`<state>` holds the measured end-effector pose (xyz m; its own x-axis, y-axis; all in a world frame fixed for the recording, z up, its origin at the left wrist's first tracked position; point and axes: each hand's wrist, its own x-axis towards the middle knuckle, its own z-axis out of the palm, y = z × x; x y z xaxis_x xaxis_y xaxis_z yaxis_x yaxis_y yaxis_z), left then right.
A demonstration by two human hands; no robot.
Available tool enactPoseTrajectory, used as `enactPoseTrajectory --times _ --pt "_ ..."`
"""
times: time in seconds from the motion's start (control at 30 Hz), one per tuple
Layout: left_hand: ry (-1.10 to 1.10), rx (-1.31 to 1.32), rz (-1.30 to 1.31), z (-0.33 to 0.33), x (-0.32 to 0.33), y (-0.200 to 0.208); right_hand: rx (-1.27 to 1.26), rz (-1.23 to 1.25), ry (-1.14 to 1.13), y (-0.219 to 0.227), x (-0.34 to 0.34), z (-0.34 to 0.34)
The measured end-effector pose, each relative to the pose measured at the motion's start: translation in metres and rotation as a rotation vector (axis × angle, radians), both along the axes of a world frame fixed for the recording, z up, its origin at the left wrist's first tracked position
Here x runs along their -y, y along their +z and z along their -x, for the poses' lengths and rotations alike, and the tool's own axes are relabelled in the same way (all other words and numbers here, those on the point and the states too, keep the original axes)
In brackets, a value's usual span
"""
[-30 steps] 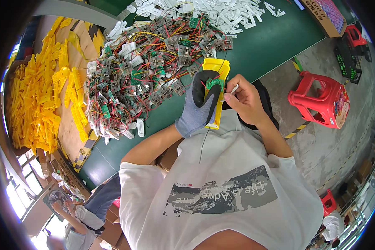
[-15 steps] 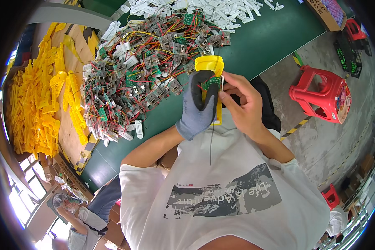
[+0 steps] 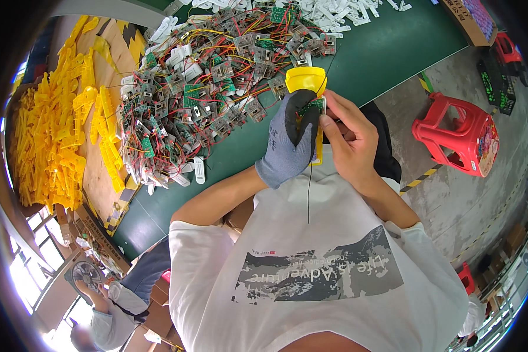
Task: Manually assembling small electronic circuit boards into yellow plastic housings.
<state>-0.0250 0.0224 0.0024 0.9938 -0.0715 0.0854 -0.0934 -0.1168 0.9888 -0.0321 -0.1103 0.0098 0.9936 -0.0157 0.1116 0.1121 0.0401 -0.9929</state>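
My left hand (image 3: 284,141), in a grey-blue glove with black fingers, is closed around a yellow plastic housing (image 3: 306,82) with a flared far end. A small green circuit board (image 3: 315,108) lies against the housing under the gloved thumb. My bare right hand (image 3: 355,144) has its thumb and index finger pinched at the board's right edge, by a thin white strip. Whether those fingers grip the strip, the board or both is hard to see. A thin black wire (image 3: 309,202) hangs from the housing's near end over my shirt.
On the green table (image 3: 393,61) lies a tangled heap of wired switch modules and boards (image 3: 217,76). White plastic parts (image 3: 328,14) lie behind it. Yellow housings (image 3: 47,141) fill the left side. A red stool (image 3: 457,132) stands on the floor at right. Another person (image 3: 114,308) is at lower left.
The view has shifted slightly, with the table's contents further right. The circuit board shows less now, with the gloved thumb further over it. Both hands keep hold of the piece.
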Motion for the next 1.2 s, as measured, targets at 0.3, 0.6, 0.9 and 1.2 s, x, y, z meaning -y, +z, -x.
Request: enactPoseTrajectory --times 0.3,0.6,0.9,1.2 --pt "-0.063 0.149 -0.169 -0.005 -0.005 0.0 0.173 0.333 0.011 -0.004 0.004 0.001" --pt "-0.03 0.208 -0.147 -0.009 -0.001 -0.01 0.355 0.725 0.158 0.025 0.017 -0.012" --pt "-0.311 -0.184 0.515 -0.003 -0.013 -0.004 0.051 0.67 0.404 0.042 0.037 -0.022" --pt "-0.316 -0.225 0.175 -0.009 -0.011 0.004 -0.043 0.846 0.206 0.068 0.108 -0.082"
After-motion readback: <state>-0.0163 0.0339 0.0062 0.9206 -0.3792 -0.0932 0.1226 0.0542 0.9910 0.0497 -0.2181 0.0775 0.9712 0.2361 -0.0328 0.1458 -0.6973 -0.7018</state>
